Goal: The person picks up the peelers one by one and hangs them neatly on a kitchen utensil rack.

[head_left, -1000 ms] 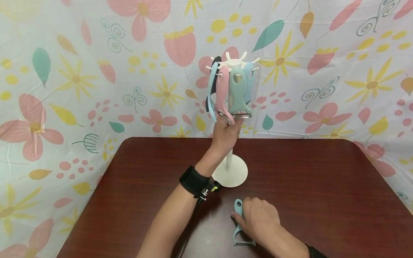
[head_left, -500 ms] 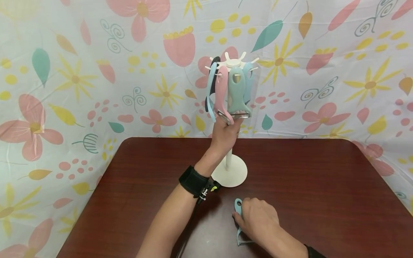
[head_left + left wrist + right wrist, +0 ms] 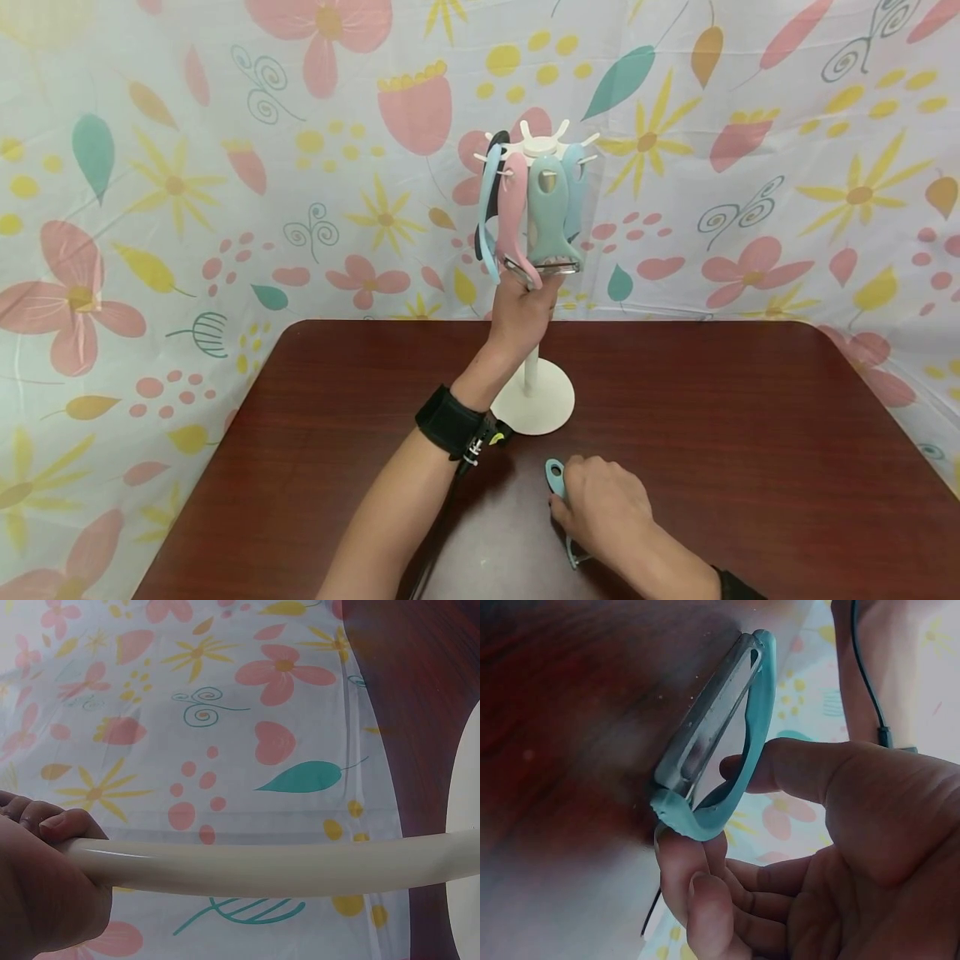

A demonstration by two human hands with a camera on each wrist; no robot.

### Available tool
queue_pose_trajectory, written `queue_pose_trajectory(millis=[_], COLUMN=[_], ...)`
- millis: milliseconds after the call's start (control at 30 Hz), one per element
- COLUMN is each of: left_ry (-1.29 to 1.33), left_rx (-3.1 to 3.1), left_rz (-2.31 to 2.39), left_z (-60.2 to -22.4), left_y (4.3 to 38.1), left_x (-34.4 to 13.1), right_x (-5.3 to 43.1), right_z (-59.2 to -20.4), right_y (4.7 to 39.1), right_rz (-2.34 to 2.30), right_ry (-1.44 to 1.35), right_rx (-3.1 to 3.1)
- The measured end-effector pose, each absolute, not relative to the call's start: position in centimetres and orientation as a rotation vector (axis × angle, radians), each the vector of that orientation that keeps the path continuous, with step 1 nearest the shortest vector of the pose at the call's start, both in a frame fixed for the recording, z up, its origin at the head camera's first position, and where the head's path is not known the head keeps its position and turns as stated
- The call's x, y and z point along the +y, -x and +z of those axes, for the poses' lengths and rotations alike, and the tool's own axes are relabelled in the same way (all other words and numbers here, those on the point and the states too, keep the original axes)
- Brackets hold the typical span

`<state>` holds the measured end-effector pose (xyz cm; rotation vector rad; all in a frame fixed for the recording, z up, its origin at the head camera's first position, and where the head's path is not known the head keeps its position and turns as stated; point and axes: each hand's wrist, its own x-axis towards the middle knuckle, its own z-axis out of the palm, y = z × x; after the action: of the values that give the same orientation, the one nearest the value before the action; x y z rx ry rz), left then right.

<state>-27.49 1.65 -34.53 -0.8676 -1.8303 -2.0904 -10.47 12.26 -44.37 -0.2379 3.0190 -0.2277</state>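
My left hand (image 3: 521, 321) grips the pole of a white stand (image 3: 551, 408), just under its crown of pegs. The left wrist view shows fingers wrapped round the smooth pole (image 3: 262, 868). From the pegs hang a pink peeler (image 3: 512, 200), a green peeler (image 3: 547, 221), light-blue tools and a dark one partly hidden behind them. Low over the table, my right hand (image 3: 607, 504) holds a teal peeler (image 3: 761, 712) with thumb and fingers, its holed handle end showing past the hand. In the right wrist view, its metal blade (image 3: 709, 712) lies close over the tabletop.
The dark red-brown table (image 3: 712, 417) has rounded far corners. Behind it hangs a flower-patterned cloth (image 3: 315, 167). A black wrist strap (image 3: 452, 421) sits on the left forearm, and a thin black cable runs down beside that arm.
The teal peeler has turned in my right hand, so its blade end has swung right and shows more edge-on. The left hand and stand keep their place.
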Motion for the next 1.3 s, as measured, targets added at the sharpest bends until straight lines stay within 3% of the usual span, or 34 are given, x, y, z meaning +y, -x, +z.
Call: queue_pose_trajectory(millis=[1300], left_ry=[0.864], left_rx=[-1.835], left_rz=[-2.105], left_z=[-34.6], left_y=[27.6], left_x=[1.6], right_x=[15.3], right_z=[-39.0], right_y=[11.7], right_rz=[-0.764], right_ry=[0.42], right_rx=[3.389])
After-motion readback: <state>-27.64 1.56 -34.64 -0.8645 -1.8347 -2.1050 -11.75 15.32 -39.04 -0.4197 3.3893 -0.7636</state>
